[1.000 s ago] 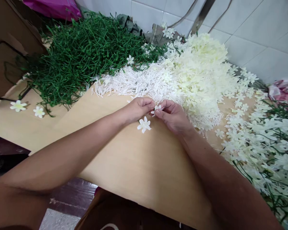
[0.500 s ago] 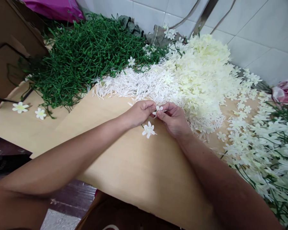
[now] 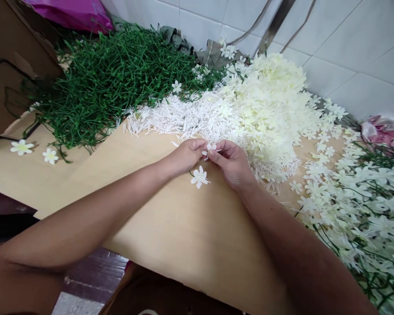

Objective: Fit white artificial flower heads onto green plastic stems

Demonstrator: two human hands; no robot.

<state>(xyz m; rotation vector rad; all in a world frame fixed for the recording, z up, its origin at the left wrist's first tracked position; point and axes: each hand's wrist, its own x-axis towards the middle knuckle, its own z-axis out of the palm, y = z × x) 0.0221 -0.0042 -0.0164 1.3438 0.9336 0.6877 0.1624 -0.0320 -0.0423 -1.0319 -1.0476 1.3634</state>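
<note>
My left hand (image 3: 188, 156) is closed in a pinch around a green artificial stem that is mostly hidden by the fingers. A white artificial flower (image 3: 200, 176) hangs below this hand on a bit of the stem. Fingers and thumb of my right hand (image 3: 233, 164) are pressed onto another white flower (image 3: 211, 149), which sits between the two hands, against the left fingertips. Just beyond the hands lies a heap of thin white stamens (image 3: 190, 114). Loose cream flower petals (image 3: 269, 96) are piled to its right.
Green stems (image 3: 118, 70) form a big heap at the back left, beside a cardboard box (image 3: 16, 57). Finished-looking flowers on stems (image 3: 374, 210) cover the right side. Two single flowers (image 3: 50, 155) lie at left on the brown board (image 3: 170, 236). A tiled wall (image 3: 357, 48) stands behind.
The view has shifted slightly, so everything appears a little further left. Both hands keep the same grip, with the right fingers moved only slightly on the flower.
</note>
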